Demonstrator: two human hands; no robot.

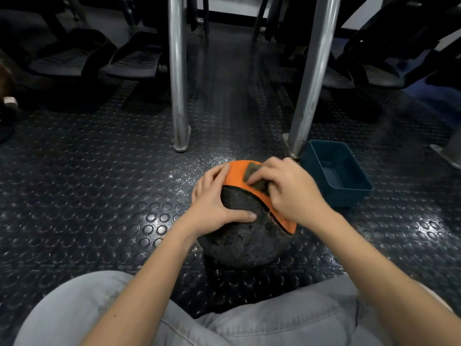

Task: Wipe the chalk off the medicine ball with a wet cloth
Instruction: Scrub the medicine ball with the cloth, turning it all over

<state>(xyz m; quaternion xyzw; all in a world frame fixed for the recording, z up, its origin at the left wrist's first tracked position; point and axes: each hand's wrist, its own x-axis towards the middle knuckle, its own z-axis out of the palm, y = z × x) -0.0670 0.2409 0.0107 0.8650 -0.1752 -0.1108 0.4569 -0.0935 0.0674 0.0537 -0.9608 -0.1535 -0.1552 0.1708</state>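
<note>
A black and orange medicine ball (243, 236) sits on the studded rubber floor in front of my knees. My left hand (214, 203) lies spread over its left side, fingers reaching onto the orange panel and thumb across the black part. My right hand (289, 188) presses a small dark grey-brown cloth (257, 179) onto the orange band near the ball's top, fingers curled over it. Pale speckles show on the ball's black surface.
A dark teal plastic tub (336, 172) stands just right of the ball. Two metal posts (178, 78) (310, 78) rise from the floor behind it. Black machine pedals (134, 58) sit at the back. White dust lies on the floor (189, 171) beside the ball.
</note>
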